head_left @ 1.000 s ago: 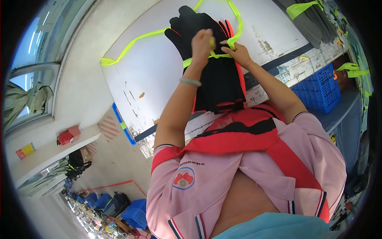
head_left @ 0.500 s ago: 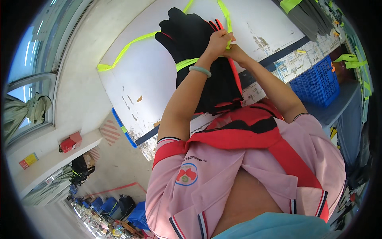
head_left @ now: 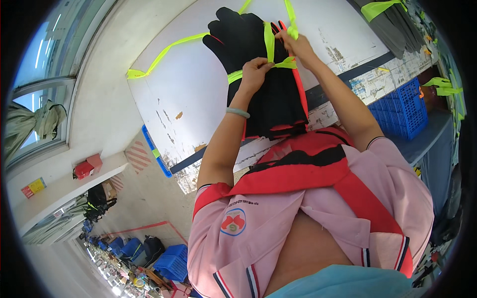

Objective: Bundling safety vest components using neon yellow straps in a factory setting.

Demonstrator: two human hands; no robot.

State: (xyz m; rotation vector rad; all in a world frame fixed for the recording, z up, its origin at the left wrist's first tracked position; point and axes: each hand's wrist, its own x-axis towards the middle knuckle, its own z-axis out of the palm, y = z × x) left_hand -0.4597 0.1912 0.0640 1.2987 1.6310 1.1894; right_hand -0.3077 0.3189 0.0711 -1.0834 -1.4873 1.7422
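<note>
A stack of black gloves [head_left: 268, 99] with red edging lies on the white worn tabletop [head_left: 171, 94], fingers pointing away from me. Around its middle runs a neon-yellow fabric strip [head_left: 235, 76], crossed on top of the stack. My left hand [head_left: 254, 75] pinches the strip close to that crossing, thumb and fingertips together. Farther up and to the right, my right hand [head_left: 298, 47] is closed on another part of the yellow strip, near the red-edged glove fingers. One loose length of strip stands up between the two hands.
More yellow strip [head_left: 161, 55] trails over the table's left side. Dark grey fabric [head_left: 385, 27] with a yellow band lies at the far right corner. To the right stands a blue plastic basket [head_left: 401, 110]; a blue-edged item [head_left: 156, 151] is by the table's left edge.
My hands have moved apart: the left came down and left to the strip's crossing, the right went up slightly. More of the strip now shows between them.
</note>
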